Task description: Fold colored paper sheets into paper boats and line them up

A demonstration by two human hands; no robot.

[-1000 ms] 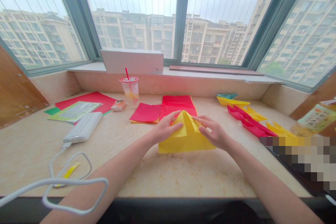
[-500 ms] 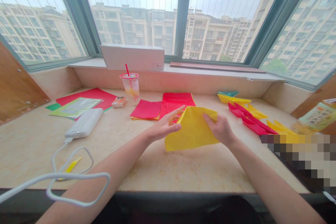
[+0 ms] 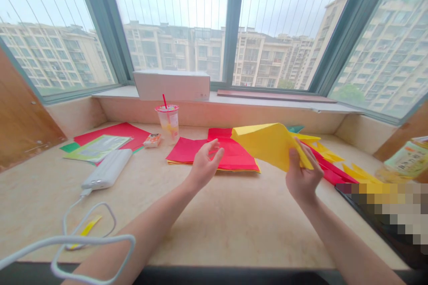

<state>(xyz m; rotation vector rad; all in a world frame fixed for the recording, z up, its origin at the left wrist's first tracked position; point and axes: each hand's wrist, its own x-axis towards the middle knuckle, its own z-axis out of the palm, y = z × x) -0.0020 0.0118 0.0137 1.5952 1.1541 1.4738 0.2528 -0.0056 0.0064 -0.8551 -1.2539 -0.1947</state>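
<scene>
Right hand (image 3: 302,179): fingers hold the folded yellow paper (image 3: 267,142), at the right of the red paper stack (image 3: 234,155) — pinch lightly; keep creases aligned. Left hand (image 3: 204,165): fingers parted, empty — near the stack's front edge.

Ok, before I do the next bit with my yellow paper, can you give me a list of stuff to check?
1. Yellow paper gripped: ok, in your right hand.
2. Left hand free to help: ok, open and holding nothing.
3. Drink cup upright: ok, it stands beyond the red paper.
4. White cable away from your left forearm: not ok, it crosses in front of it in this view.
5. Yellow paper's edges lined up: cannot tell from this angle.
</scene>
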